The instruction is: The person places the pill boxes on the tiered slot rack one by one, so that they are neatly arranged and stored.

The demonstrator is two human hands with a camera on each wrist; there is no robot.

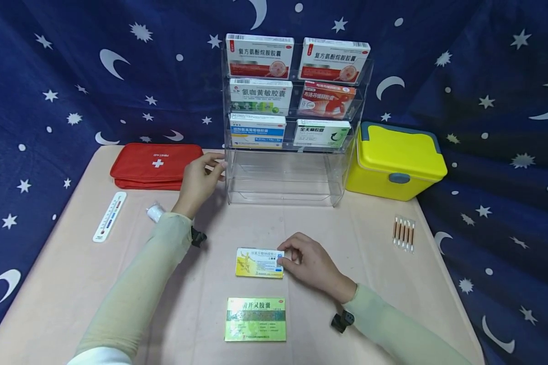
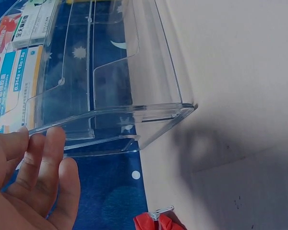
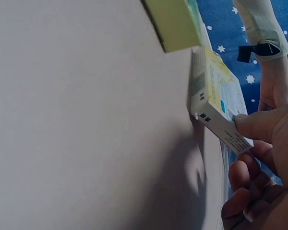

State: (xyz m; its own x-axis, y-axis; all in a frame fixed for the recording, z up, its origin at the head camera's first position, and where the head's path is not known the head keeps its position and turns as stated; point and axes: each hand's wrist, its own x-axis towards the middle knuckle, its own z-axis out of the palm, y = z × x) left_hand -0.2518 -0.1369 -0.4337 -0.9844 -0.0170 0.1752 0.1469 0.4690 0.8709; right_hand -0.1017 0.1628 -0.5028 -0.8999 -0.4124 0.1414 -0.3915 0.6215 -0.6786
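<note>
Yellow medicine box (image 1: 259,262) lies flat on the table (image 1: 370,263), lower centre of the head view, directly left of my right hand (image 1: 311,264). My thumb and fingertips pinch its right short edge; the right-wrist view shows the thumb on the box's top face (image 3: 221,93) at the corner, the other fingers curled underneath at lower right of that frame. So my right hand is clamped on the box. The right forearm comes in from the lower right, wrist low over the table.

Green medicine box (image 1: 255,319) sits just below the yellow one, near but apart, flat, untouched.

My left hand (image 1: 200,181) is up at centre left, at the left wall of the clear acrylic rack (image 1: 283,175). Fingers mostly straight, tips at the rack's edge; in the left-wrist view the fingers (image 2: 47,158) lie against the lower lip of the clear tray (image 2: 134,115), not curled around anything. That hand's fingers are relaxed and apart.

Rack contents: three upper tiers, two cartons each, six in total. The bottom tier holds nothing.

Around: red first-aid pouch (image 1: 156,163) left of the rack, yellow lidded case (image 1: 395,161) right of it, lid shut. Thermometer (image 1: 110,216) and a small white roll (image 1: 156,212) at left, swab strip (image 1: 404,233) at right.
</note>
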